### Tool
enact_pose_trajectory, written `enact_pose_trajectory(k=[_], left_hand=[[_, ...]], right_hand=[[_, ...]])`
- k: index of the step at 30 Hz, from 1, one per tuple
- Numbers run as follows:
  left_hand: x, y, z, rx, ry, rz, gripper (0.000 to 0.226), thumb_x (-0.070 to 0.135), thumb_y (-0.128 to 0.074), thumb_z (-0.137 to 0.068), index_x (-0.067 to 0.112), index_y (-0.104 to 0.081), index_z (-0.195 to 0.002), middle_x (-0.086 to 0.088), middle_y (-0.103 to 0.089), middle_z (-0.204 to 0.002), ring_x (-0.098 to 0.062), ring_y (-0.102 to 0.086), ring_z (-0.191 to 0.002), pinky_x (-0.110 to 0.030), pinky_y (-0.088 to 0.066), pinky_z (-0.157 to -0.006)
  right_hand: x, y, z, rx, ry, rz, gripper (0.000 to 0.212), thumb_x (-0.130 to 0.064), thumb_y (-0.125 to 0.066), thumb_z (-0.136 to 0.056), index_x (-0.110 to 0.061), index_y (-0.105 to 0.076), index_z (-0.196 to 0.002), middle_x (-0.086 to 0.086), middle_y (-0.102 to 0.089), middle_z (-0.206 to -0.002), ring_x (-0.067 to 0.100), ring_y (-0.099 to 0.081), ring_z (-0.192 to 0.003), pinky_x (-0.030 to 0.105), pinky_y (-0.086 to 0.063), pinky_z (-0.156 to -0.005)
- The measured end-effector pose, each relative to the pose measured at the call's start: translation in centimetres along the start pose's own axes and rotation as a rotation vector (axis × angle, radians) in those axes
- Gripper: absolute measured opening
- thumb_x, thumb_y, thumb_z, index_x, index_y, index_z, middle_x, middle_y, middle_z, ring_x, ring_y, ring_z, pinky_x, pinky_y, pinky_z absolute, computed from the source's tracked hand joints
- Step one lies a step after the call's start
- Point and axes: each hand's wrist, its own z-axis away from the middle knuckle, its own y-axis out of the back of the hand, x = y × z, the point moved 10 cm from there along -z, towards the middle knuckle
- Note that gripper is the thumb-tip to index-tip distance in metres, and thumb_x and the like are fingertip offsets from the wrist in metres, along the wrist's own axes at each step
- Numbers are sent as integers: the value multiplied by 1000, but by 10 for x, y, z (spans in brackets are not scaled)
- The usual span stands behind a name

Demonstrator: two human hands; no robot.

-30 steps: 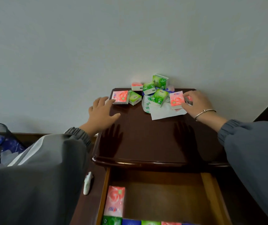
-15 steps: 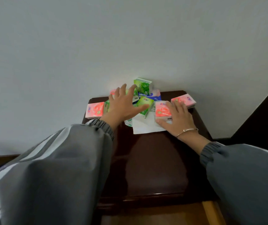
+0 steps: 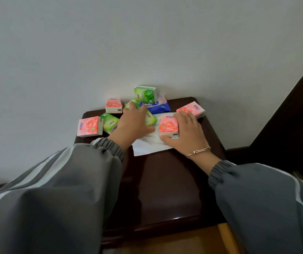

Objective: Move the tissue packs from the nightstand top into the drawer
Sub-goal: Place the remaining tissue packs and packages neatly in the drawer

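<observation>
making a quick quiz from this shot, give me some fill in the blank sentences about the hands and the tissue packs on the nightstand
1. The right hand grips the front pack, which is ___.
2. The left hand rests on the middle pack, which is ___.
3. The lone pack that is neither of those colours is ___.
4. The bracelet is on the ___ wrist.

Missing words: pink, green, blue, right.

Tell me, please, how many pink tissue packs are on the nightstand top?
4: the left-edge pack; the back-left pack by the wall; the held pack in the right hand; the right-edge pack just beyond it. More may be hidden in the pile.
</observation>
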Motion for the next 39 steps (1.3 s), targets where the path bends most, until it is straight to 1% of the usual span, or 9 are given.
enact_pose_trajectory(k=[8, 14, 20, 26, 29, 31, 34, 36, 39], left_hand=[[-23, 37, 30, 261, -2, 275, 70, 41, -69, -70, 17, -41, -130, -9, -38, -138, -33, -47, -117, -43, -50, -79], [-45, 65, 87, 354, -49, 381, 67, 46, -64, -66, 19, -44, -125, -6, -40, -139, -30, -50, -116, -43, -50, -86], [-60, 53, 168, 210, -51, 161, 72, 45, -70, -64, 24, -41, -126, -5, -34, -146, -33, -45, -124, -44, -51, -80], [-60, 5, 219, -97, -36, 43, 82, 52, -67, -73, 28, -29, -141, -6, -9, -157, -29, -18, -143, -45, -32, -111], [-57, -5, 228, -194, -21, 185, 78, 48, -67, -75, 30, -28, -141, -2, -3, -158, -27, -11, -146, -47, -27, -114], [-55, -2, 228, -191, -35, 238, 76, 49, -67, -76, 29, -30, -140, -2, -10, -157, -25, -17, -144, -47, -28, -113], [-54, 8, 225, -145, -36, 371, 72, 51, -68, -77, 27, -35, -135, 3, -35, -142, -16, -42, -123, -34, -41, -99], [-58, 15, 222, -113, 9, 470, 66, 52, -68, -78, 25, -38, -129, 9, -49, -118, -5, -52, -93, -16, -43, -75], [-78, 27, 216, -22, 151, 578, 52, 49, -67, -79, 27, -38, -116, 18, -51, -87, 1, -56, -71, -10, -38, -49]], right_hand=[[-4, 8, 4, 8, 35, -49, 80, -55, -68, -72, -13, -41, -135, 5, -38, -146, 29, -28, -136, 41, -29, -110], [-7, 16, 8, 20, 62, -133, 73, -56, -72, -69, -13, -51, -124, 6, -53, -130, 28, -43, -123, 38, -34, -103], [-11, 20, 24, -70, 89, -133, 77, -62, -71, -66, -19, -51, -127, 1, -55, -131, 22, -49, -120, 35, -37, -100], [-24, 43, 46, -71, 199, -193, 69, -49, -81, -63, -18, -59, -120, -1, -58, -125, 22, -49, -117, 38, -37, -103], [-30, 64, 50, -5, 227, -341, 65, -46, -81, -62, -16, -59, -116, -1, -60, -111, 14, -57, -95, 24, -48, -84], [-21, 81, 44, 122, 177, -342, 63, -44, -81, -63, -19, -57, -116, -2, -56, -110, 8, -53, -93, 8, -40, -79], [-2, 94, 21, 216, 4, -306, 65, -30, -84, -62, -16, -55, -119, 7, -50, -118, 12, -50, -99, 13, -36, -83], [-8, 85, 4, 116, -20, -248, 58, -23, -83, -63, -13, -57, -114, 7, -50, -114, 13, -50, -96, 22, -41, -82], [-14, 58, -9, -100, -30, -112, 47, -21, -79, -64, -3, -60, -104, 10, -61, -101, 25, -60, -89, 31, -49, -75]])
